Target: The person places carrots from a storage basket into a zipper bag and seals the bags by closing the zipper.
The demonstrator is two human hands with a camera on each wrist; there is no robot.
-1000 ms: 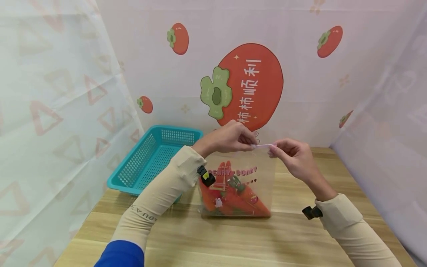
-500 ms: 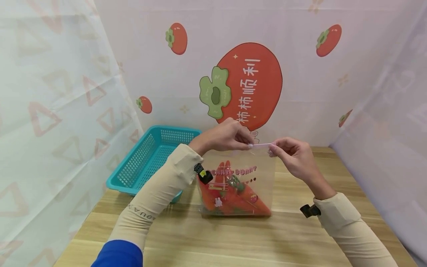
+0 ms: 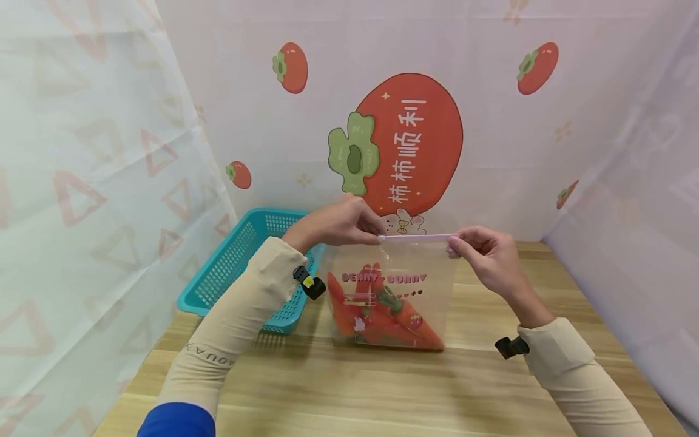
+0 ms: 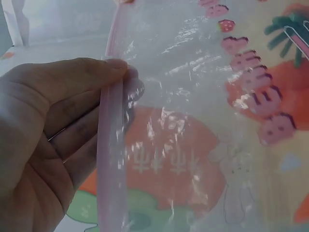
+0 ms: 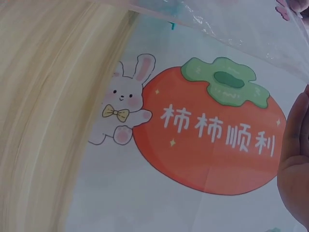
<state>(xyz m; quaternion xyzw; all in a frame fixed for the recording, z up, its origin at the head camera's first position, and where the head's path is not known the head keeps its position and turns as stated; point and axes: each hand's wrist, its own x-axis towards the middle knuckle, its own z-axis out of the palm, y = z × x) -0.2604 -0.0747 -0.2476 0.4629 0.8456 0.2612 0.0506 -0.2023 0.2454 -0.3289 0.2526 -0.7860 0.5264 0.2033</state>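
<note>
A see-through zip bag (image 3: 437, 264) printed "BERRY BUNNY" stands upright on the table, its pink zip strip (image 3: 417, 237) along the top. Orange-red carrots (image 3: 401, 331) with green tops lie inside, toward the bottom. My left hand (image 3: 344, 221) pinches the strip near the left top corner between thumb and fingers; the left wrist view shows the thumb (image 4: 113, 71) pressed over the strip (image 4: 104, 159). At the right top corner, my right hand (image 3: 486, 258) pinches the same strip. The right wrist view catches only part of that hand (image 5: 294, 154) at its edge.
A blue-green perforated basket (image 3: 188, 297) stands on the left behind my left forearm. The wood-grain table (image 3: 349, 394) meets a white cloth backdrop (image 3: 469, 36) printed with persimmons. Side cloths (image 3: 82, 273) rise at left and right.
My left hand has slid left along the strip toward the left top corner, so more of the strip shows between the hands. My right hand stays at the right corner.
</note>
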